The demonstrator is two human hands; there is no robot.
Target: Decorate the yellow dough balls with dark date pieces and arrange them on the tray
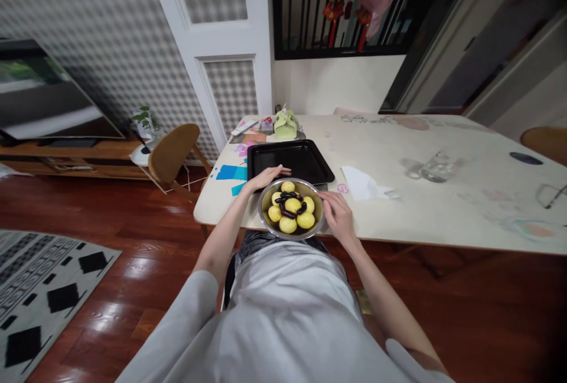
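Observation:
A round metal bowl [264, 217] sits at the table's near edge in front of my body. In it lie several smooth yellow round fruits or vegetables [287, 225], with several dark, glossy elongated pieces [287, 214] among them; their exact kind is unclear. My left hand [268, 177] is stretched out between the bowl's far left rim and the black baking tray [290, 158], fingers extended and holding nothing. At the bowl's right rim, my right hand [339, 213] has its fingers bent against the edge, gripping it. The tray lies flat just behind the bowl.
Behind the tray stand a green tissue box [286, 124] and a white remote [244, 127]. A white paper sheet [361, 183] and a clear glass dish [436, 170] lie to the right; eyeglasses [553, 197] rest farther right. A wooden chair [175, 155] stands at the left.

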